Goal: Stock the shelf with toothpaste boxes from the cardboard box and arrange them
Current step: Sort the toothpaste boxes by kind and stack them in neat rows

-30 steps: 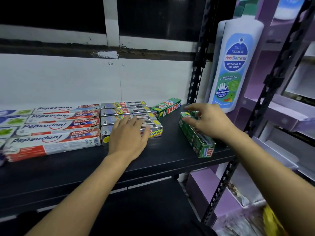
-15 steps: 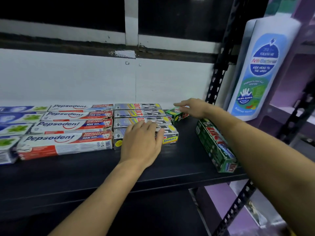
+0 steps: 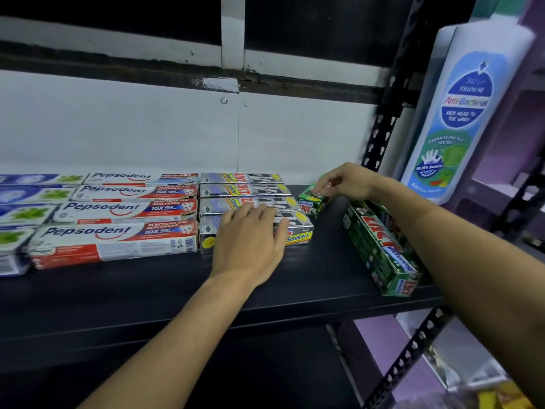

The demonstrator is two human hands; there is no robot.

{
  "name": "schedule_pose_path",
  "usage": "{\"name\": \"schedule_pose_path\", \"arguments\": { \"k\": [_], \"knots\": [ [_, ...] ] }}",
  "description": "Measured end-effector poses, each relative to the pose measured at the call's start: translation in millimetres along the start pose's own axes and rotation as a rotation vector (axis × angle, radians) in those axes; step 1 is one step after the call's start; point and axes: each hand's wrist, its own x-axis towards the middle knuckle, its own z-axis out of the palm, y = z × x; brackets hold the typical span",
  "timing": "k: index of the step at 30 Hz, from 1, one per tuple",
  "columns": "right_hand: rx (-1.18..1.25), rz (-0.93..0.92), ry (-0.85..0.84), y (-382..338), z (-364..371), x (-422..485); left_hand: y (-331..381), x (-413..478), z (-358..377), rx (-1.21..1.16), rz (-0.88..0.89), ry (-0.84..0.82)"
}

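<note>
On the black shelf (image 3: 295,278) lie rows of toothpaste boxes. Red-and-white Pepsodent boxes (image 3: 118,240) sit at the left, silver Zact Smokers boxes (image 3: 244,191) beside them. My left hand (image 3: 250,240) rests flat on the front silver box (image 3: 298,231), fingers spread. My right hand (image 3: 348,181) reaches to the back and grips the top of a small green Zact box (image 3: 311,203) with its fingertips. A stack of green Zact boxes (image 3: 380,246) lies lengthwise under my right forearm at the shelf's right end. The cardboard box is out of view.
Blue-and-white toothpaste boxes (image 3: 20,214) fill the far left. A black perforated upright (image 3: 386,119) stands at the back right, another (image 3: 413,349) at the front right. A large white body-wash bottle (image 3: 460,113) stands on the purple neighbouring rack.
My right hand left the green stack at the shelf's right end, reached back and took hold of the single green box. My left hand stayed on the silver boxes.
</note>
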Motion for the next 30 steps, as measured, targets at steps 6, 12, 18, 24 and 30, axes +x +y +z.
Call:
{"name": "schedule_pose_path", "arguments": {
  "k": [6, 12, 18, 24, 30],
  "knots": [
    [-0.1, -0.011, -0.075, -12, 14, 5, 0, -1, -2, -0.01, -0.002, -0.004],
    [0.116, 0.041, -0.091, -17, 5, -1, 0, 0, 0, -0.026, -0.009, 0.006],
    [-0.045, 0.222, 0.077, -25, 18, 3, 0, 0, -1, -0.02, -0.009, 0.005],
    [-0.204, 0.303, 0.05, -35, 22, 10, -1, 1, 0, -0.019, -0.007, 0.005],
    [-0.159, 0.364, 0.129, -28, 23, 16, -1, 0, 0, -0.02, -0.005, 0.003]
  ]
}}
